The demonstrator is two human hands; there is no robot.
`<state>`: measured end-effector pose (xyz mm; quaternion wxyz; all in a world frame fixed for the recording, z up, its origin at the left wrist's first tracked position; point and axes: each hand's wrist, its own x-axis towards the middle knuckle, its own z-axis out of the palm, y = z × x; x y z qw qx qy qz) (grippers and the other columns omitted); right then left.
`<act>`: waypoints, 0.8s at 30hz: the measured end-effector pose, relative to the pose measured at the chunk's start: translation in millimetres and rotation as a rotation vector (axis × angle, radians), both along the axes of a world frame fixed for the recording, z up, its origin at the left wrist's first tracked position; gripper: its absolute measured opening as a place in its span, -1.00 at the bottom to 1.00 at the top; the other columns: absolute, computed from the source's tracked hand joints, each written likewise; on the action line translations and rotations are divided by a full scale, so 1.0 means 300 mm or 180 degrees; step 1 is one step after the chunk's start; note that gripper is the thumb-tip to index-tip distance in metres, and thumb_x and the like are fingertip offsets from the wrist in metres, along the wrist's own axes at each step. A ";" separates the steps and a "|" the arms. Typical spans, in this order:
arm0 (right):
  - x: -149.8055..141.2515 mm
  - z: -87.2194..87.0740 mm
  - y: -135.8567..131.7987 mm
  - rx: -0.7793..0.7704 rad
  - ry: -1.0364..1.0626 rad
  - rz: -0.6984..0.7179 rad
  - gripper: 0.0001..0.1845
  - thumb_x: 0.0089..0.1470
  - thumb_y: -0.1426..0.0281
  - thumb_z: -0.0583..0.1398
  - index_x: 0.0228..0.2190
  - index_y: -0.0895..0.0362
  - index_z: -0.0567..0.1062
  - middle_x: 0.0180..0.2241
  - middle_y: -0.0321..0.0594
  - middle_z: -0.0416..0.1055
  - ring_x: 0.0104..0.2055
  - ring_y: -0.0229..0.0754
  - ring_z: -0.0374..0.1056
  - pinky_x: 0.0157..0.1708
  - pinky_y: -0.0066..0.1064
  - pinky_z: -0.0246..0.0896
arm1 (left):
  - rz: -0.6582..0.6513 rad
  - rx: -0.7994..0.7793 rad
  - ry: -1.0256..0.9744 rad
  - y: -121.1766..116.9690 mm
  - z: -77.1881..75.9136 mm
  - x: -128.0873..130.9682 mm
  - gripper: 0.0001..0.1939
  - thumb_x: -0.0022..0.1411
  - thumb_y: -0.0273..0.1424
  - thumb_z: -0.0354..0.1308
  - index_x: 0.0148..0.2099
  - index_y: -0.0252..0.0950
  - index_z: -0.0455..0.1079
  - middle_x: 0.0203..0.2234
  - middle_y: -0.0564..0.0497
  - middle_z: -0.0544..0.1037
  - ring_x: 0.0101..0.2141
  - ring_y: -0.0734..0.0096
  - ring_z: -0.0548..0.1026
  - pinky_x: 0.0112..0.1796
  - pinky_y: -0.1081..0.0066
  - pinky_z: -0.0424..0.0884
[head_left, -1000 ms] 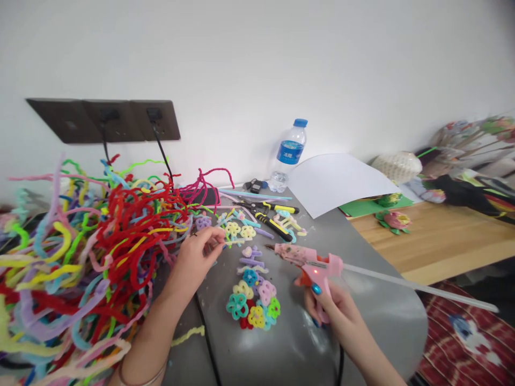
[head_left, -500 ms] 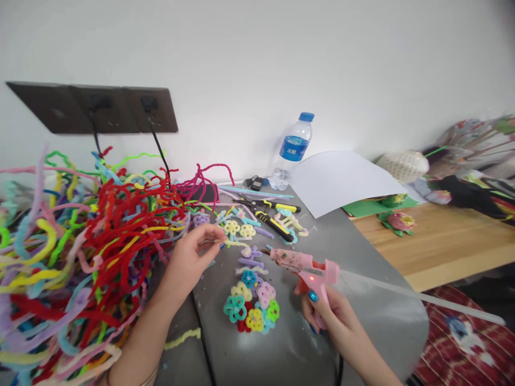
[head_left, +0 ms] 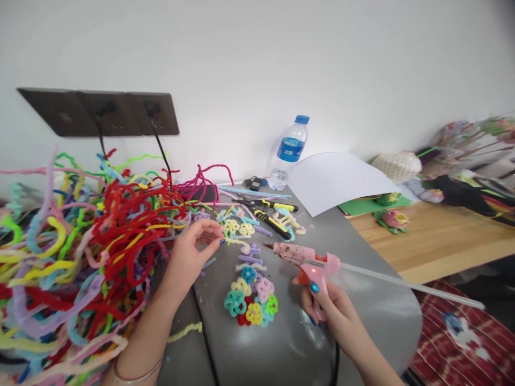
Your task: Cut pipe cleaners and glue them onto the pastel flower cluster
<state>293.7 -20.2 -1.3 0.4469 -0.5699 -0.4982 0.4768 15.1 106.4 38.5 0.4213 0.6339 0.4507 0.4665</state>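
My left hand (head_left: 198,249) has thumb and fingertips drawn together at the end of a pale yellow pipe cleaner (head_left: 236,242), whose far end is coiled. The exact grip is partly hidden. In my right hand (head_left: 328,303) is a pink glue gun (head_left: 308,261), its nozzle pointing left and its small light glowing red. A long clear glue stick (head_left: 406,284) sticks out of its back. Between the hands lies a cluster of colourful pipe-cleaner flowers (head_left: 253,312), with short purple pipe-cleaner pieces (head_left: 251,258) above it.
A big tangle of pipe cleaners (head_left: 80,257) covers the left side. Yellow-and-black pliers (head_left: 273,224) lie behind, near loose yellow flowers (head_left: 247,229). Further back are a water bottle (head_left: 288,155) and white paper (head_left: 341,179). A black cable (head_left: 206,338) crosses the grey table (head_left: 289,348).
The glue gun's nozzle has shifted slightly away from the coiled pipe-cleaner end. My left fingers look a little less tightly pinched. The whole view has turned slightly.
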 end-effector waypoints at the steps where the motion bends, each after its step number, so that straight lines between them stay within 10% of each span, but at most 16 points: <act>1: 0.002 0.002 0.000 -0.0006 0.0013 0.0019 -0.41 0.27 -0.17 0.09 -0.30 0.13 0.46 -0.72 -0.42 0.24 -0.66 -0.31 -0.02 -0.57 -0.40 -0.05 | 0.0000 0.0011 0.0021 0.000 0.000 -0.001 -0.85 0.13 -0.40 0.25 -0.21 -0.24 0.43 -0.34 -0.01 0.63 -0.29 0.32 0.63 -0.21 0.35 0.56; 24: -0.025 0.040 -0.014 -0.0094 -0.0315 0.0032 -0.34 0.23 -0.25 0.06 -0.45 0.09 0.40 -0.72 -0.39 0.21 -0.63 -0.31 -0.02 -0.56 -0.40 -0.07 | 0.0251 0.0285 0.0134 0.000 -0.008 0.001 -0.80 0.18 -0.43 0.15 -0.12 -0.22 0.49 -0.28 0.02 0.61 -0.25 0.35 0.58 -0.27 0.45 0.49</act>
